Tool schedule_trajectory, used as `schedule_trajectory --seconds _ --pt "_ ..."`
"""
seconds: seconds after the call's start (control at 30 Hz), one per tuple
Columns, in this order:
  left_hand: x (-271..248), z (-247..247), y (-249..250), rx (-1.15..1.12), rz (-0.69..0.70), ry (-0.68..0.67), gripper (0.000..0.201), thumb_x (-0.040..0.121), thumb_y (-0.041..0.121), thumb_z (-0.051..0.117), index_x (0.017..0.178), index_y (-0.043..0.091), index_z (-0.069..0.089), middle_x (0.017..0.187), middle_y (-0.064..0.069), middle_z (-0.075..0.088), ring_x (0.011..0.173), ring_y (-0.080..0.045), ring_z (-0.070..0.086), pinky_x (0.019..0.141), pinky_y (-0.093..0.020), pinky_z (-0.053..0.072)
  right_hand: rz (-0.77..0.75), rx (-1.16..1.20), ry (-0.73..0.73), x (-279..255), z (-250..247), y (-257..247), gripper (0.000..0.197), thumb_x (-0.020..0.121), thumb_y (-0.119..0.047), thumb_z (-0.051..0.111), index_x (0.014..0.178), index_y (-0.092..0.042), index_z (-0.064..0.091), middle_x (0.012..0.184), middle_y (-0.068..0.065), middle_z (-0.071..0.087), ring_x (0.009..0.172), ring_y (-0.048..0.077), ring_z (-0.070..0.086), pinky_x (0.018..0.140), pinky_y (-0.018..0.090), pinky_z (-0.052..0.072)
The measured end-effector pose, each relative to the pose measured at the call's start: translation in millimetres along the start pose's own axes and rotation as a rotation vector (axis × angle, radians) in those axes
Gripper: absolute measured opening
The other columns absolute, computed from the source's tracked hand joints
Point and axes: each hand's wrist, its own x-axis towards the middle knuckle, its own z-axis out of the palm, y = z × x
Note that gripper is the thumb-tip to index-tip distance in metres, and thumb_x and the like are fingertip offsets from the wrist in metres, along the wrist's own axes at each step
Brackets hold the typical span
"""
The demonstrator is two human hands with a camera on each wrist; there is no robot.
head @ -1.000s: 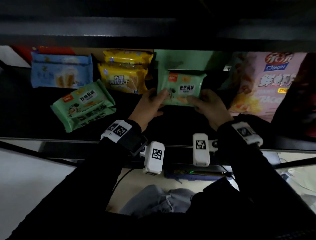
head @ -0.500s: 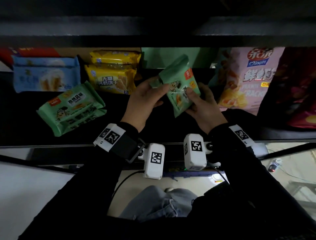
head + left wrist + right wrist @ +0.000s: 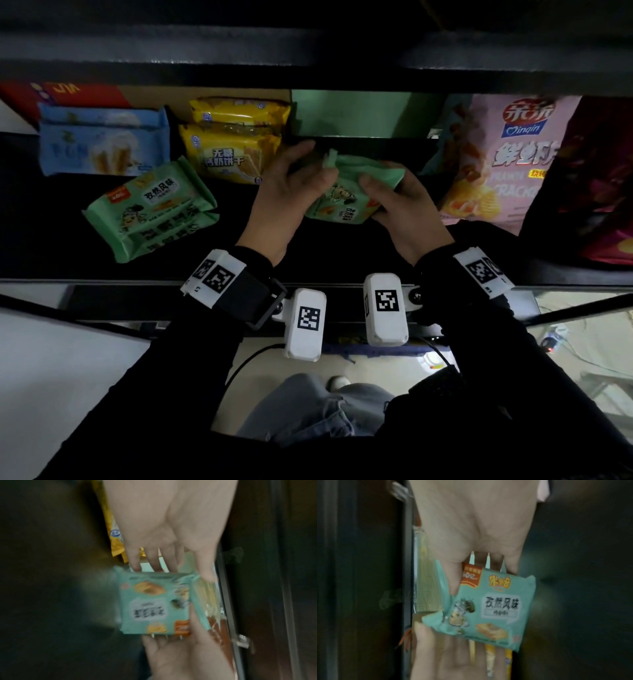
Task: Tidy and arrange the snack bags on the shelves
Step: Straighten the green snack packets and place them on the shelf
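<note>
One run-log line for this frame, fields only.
left hand: holds green snack bag | right hand: holds same bag | bag: off shelf, between both hands | stage: not yet placed

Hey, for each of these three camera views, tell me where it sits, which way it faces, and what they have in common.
Head: worn on the head, facing forward and down into the shelf; shows both sleeves, left hand, right hand, jeans below.
Left wrist: on the left wrist, looking along the left hand at the green snack bag; the right hand enters opposite.
Right wrist: on the right wrist, looking along the right hand at the bag; the left hand is opposite.
Shared: all three show both hands holding that bag.
</note>
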Motion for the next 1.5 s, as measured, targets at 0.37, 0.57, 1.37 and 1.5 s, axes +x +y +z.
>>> schedule_trajectory --seconds 0.37,0.57,1.37,1.5 --pt "-4 -18 -6 0.080 -0.167 0.116 0.027 0.085 0.020 0.069 0.111 0.014 0.064 0.105 -0.001 0.072 0.094 -0.014 0.069 0.080 -0.030 0.055 0.152 0.007 -0.085 4 20 3 0.039 0.094 -0.036 0.053 0.123 -0.009 0.056 0.119 0.011 0.067 0.106 0.026 0.066 0.095 0.049 0.051" --pt "-19 -34 0 0.098 -0.250 0.130 0.039 0.082 0.027 0.072 0.117 0.016 0.060 0.112 -0.001 0.070 0.103 -0.016 0.068 0.077 -0.027 0.057 0.150 0.151 -0.024 15 44 6 0.044 0.099 -0.039 0.045 0.124 -0.004 0.057 0.115 0.016 0.068 0.103 0.029 0.068 0.083 0.041 0.057" --pt "-89 -161 78 -0.119 0.218 0.828 0.026 0.093 0.016 0.062 0.117 0.010 0.057 0.112 -0.005 0.070 0.099 -0.018 0.070 0.075 -0.030 0.058 0.082 -0.484 -0.253 12 88 52 0.011 0.094 -0.024 0.056 0.100 -0.030 0.063 0.109 -0.006 0.064 0.092 0.001 0.058 0.074 0.016 0.044" --pt "-98 -214 79 -0.105 0.164 1.043 0.006 0.095 0.024 0.059 0.091 0.020 0.058 0.089 0.005 0.068 0.075 -0.007 0.069 0.062 -0.022 0.055 0.025 -0.712 -0.231 18 99 72 0.019 0.094 -0.018 0.055 0.110 -0.016 0.065 0.107 -0.001 0.061 0.096 0.010 0.056 0.081 0.021 0.043"
